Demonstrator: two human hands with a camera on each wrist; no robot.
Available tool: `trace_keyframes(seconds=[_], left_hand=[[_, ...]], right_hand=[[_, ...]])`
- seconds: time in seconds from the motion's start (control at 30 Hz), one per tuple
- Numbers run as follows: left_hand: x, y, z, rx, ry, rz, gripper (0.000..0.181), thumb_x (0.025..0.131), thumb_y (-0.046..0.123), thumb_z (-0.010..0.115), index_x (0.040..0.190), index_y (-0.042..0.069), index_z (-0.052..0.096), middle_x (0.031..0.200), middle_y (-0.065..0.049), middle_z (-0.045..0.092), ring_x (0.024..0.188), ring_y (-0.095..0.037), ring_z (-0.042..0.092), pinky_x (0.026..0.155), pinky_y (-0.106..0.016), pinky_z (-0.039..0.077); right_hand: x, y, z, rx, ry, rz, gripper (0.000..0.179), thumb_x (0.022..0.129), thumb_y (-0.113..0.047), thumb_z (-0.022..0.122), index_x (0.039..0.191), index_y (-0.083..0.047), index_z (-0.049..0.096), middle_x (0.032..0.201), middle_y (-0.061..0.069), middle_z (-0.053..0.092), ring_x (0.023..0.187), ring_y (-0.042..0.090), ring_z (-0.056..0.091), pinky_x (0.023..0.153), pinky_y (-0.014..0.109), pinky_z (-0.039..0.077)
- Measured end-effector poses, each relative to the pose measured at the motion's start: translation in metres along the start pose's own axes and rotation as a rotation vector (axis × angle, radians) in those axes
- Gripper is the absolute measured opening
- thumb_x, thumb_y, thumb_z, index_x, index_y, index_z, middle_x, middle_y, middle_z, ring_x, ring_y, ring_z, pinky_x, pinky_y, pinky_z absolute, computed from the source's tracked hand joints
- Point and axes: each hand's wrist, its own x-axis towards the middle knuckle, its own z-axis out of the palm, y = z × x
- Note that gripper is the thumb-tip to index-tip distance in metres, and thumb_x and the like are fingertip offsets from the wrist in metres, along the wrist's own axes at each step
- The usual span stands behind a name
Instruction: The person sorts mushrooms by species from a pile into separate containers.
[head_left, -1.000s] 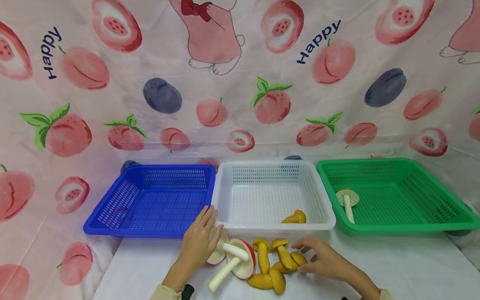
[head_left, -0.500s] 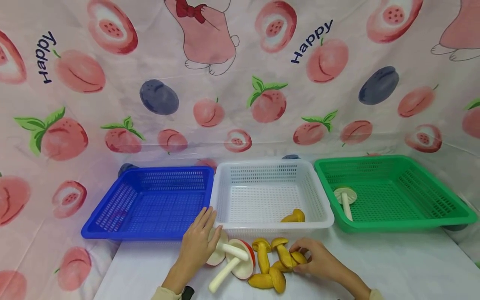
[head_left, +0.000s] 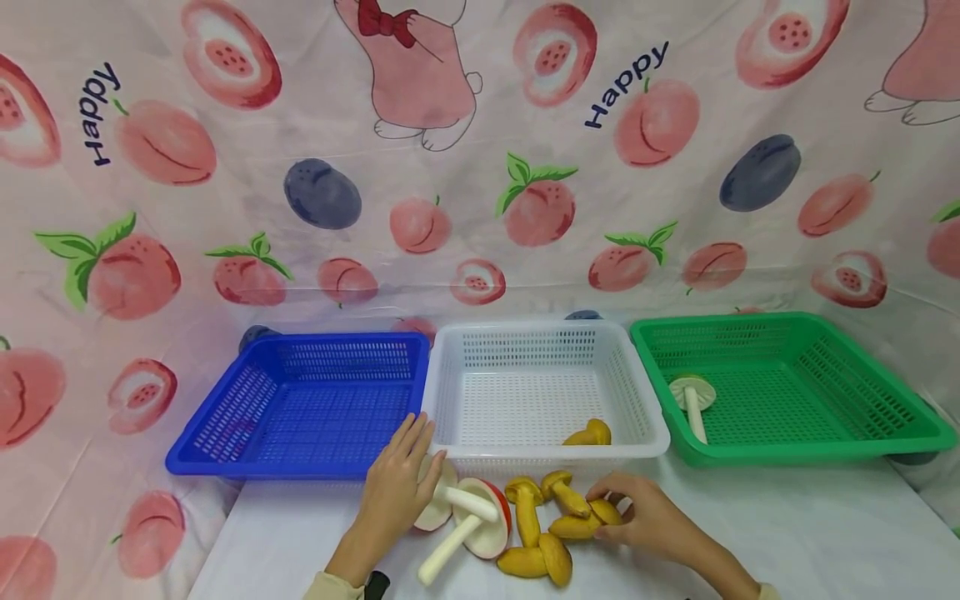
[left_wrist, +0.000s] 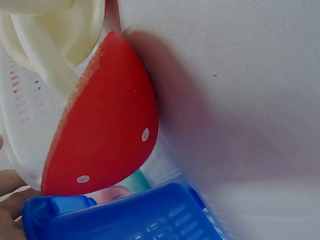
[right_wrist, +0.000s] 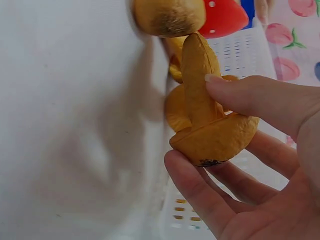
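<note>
My right hand [head_left: 648,521] pinches a yellow-brown toy mushroom [head_left: 581,525] by its cap and stem. In the right wrist view its cap [right_wrist: 215,140] sits between thumb and fingers. Several like it lie close by: an upright-lying mushroom [head_left: 528,512], one nearest the front [head_left: 536,561] and another [head_left: 566,493] against the held one. Fingers fairly straight, my left hand [head_left: 397,483] rests where the blue and white baskets meet. Beside it lie two toy mushrooms with white stems; one has a red cap [left_wrist: 107,125] with white dots, and the other [head_left: 435,508] is partly hidden by the hand.
A blue basket [head_left: 300,475], a white basket [head_left: 547,452] and a green basket [head_left: 817,456] stand in a row behind the mushrooms. The white one holds a yellow-brown mushroom [head_left: 588,432]; the green one holds a white-stemmed mushroom [head_left: 693,404]. A fruit-print cloth [head_left: 480,208] hangs behind.
My right hand has closed in from the right and now grips a yellow-brown mushroom, which has shifted slightly from under its neighbour. The left hand stays in place.
</note>
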Motion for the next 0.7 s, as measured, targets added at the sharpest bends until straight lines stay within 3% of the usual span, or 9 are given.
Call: trace_keyframes(seconds=[0.3,0.6,0.7], left_hand=[[0.0,0.0,0.0,0.002,0.002,0.006,0.045,0.084,0.03,0.054,0.119,0.002,0.054,0.126,-0.013,0.048,0.119,-0.03,0.041,0.083,-0.048,0.043],[-0.001,0.0,0.0,0.003,0.004,0.0,0.046,0.084,0.031,0.054,0.119,0.002,0.054,0.127,-0.013,0.048,0.119,-0.029,0.04,0.083,-0.048,0.044],[0.0,-0.001,0.0,-0.005,-0.008,-0.006,0.046,0.084,0.031,0.054,0.119,0.002,0.054,0.127,-0.012,0.047,0.12,-0.028,0.039,0.084,-0.048,0.043]], right_hand=[[-0.009,-0.014,-0.008,0.009,0.002,-0.049,0.032,0.068,-0.028,0.074,0.095,-0.016,0.061,0.091,-0.005,0.058,0.079,0.011,0.052,0.059,0.023,0.048],[-0.016,-0.026,-0.015,-0.009,-0.037,-0.021,0.032,0.071,-0.032,0.071,0.097,-0.019,0.06,0.094,-0.006,0.057,0.08,0.01,0.052,0.061,0.022,0.048],[-0.017,-0.03,-0.018,-0.016,-0.027,-0.047,0.031,0.071,-0.031,0.071,0.097,-0.02,0.059,0.094,-0.006,0.058,0.08,0.009,0.053,0.061,0.023,0.049]])
